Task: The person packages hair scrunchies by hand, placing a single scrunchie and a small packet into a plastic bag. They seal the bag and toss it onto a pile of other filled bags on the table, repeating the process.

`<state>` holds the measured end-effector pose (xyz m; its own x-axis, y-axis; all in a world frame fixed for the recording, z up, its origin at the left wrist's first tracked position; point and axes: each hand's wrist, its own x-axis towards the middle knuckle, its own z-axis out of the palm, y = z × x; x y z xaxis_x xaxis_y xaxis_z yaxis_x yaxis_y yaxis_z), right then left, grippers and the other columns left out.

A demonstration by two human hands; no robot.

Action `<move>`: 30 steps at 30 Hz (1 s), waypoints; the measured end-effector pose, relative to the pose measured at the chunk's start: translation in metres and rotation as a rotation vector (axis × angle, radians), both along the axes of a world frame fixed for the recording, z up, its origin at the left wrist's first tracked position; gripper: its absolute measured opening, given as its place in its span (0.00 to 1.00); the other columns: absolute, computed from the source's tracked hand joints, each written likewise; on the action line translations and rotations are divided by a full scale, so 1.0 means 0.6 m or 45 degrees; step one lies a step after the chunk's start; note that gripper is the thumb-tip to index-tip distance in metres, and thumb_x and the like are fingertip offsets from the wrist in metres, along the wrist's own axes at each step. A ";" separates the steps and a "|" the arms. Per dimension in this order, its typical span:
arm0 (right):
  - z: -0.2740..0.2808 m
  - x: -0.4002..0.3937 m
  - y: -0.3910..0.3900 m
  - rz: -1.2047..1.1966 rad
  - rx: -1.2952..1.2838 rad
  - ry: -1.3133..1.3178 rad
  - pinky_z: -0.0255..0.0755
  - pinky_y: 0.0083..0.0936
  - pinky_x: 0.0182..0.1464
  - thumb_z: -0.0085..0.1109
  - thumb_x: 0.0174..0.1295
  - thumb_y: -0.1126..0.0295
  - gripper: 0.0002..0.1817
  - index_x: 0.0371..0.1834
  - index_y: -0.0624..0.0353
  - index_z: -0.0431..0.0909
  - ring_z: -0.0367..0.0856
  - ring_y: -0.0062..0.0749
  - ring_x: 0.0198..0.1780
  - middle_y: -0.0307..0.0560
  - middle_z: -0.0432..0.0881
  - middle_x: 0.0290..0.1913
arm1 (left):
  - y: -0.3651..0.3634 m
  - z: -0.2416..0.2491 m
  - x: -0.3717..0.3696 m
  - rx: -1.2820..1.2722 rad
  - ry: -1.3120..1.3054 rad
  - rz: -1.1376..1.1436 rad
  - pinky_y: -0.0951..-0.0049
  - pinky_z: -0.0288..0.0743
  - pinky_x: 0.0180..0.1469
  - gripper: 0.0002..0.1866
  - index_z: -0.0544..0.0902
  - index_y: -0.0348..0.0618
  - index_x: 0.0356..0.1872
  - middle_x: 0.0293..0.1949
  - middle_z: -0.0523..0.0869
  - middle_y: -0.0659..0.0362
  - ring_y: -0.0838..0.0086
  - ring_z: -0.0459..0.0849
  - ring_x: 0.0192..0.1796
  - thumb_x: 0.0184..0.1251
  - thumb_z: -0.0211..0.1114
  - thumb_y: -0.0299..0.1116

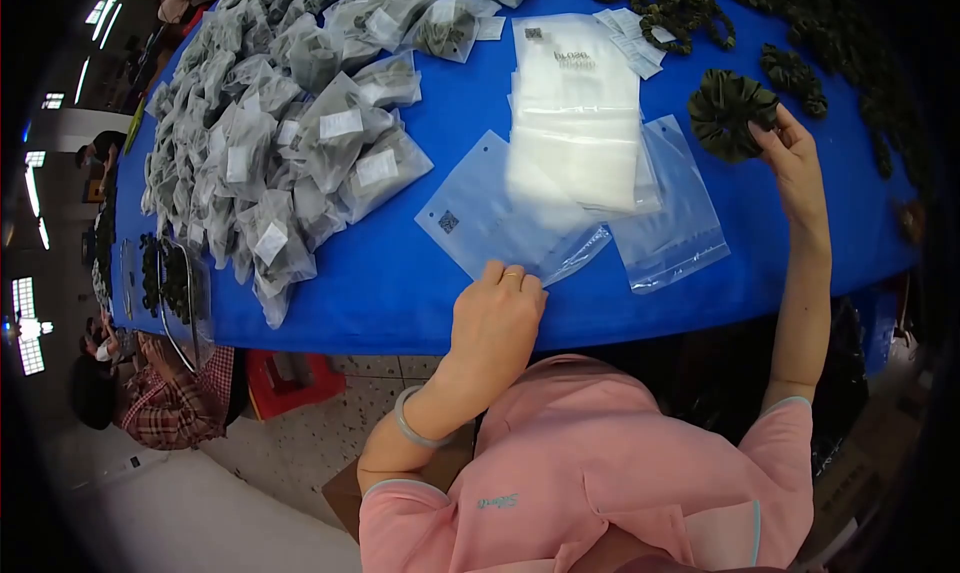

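Observation:
My right hand (795, 163) pinches a dark green scrunchie (733, 115) by its lower right side, holding it over the right part of the table. At the table's front edge, my left hand (497, 308) has its fingers closed on the lower edge of a clear plastic bag (500, 208) that carries a small square code. The bag lies slanted, partly covered by a stack of frosted plastic bags (575, 123). Another clear bag (670, 213) lies to the right of the stack. My left fingertips are partly hidden behind the knuckles.
Many packed bags with white labels (300, 123) are heaped on the left of the blue table (380, 283). More dark green scrunchies (795, 78) lie along the right and far side, near some paper labels (632, 41). A person in a plaid shirt (170, 413) sits at the left.

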<state>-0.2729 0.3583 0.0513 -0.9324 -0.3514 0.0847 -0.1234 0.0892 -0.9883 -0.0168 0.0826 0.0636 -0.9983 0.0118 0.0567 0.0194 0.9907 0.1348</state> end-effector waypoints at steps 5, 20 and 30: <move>-0.036 0.129 -0.008 0.038 -0.090 -0.315 0.76 0.12 0.49 0.61 0.67 0.74 0.18 0.60 0.66 0.78 0.85 0.20 0.43 0.44 0.87 0.47 | 0.016 -0.047 0.039 0.365 0.253 0.102 0.72 0.78 0.36 0.05 0.81 0.37 0.32 0.45 0.87 0.51 0.63 0.82 0.41 0.55 0.67 0.24; -0.094 0.332 -0.161 0.199 0.293 0.600 0.78 0.27 0.58 0.56 0.54 0.88 0.31 0.66 0.65 0.74 0.84 0.39 0.57 0.55 0.82 0.60 | 0.020 -0.107 0.047 0.198 0.542 0.073 0.73 0.77 0.25 0.08 0.81 0.33 0.31 0.48 0.85 0.42 0.61 0.81 0.41 0.48 0.66 0.22; -0.086 0.342 -0.160 0.058 0.157 0.212 0.78 0.29 0.59 0.57 0.52 0.87 0.31 0.64 0.64 0.75 0.84 0.48 0.57 0.54 0.84 0.58 | 0.022 -0.084 0.040 0.117 0.307 0.254 0.69 0.77 0.27 0.05 0.81 0.36 0.31 0.42 0.89 0.51 0.63 0.83 0.37 0.52 0.66 0.23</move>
<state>-0.0675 0.2621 -0.0004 -0.8919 -0.4104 0.1901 -0.2910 0.1989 -0.9358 0.0075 0.0957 0.0130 -0.9381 -0.1989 0.2836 -0.1317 0.9620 0.2392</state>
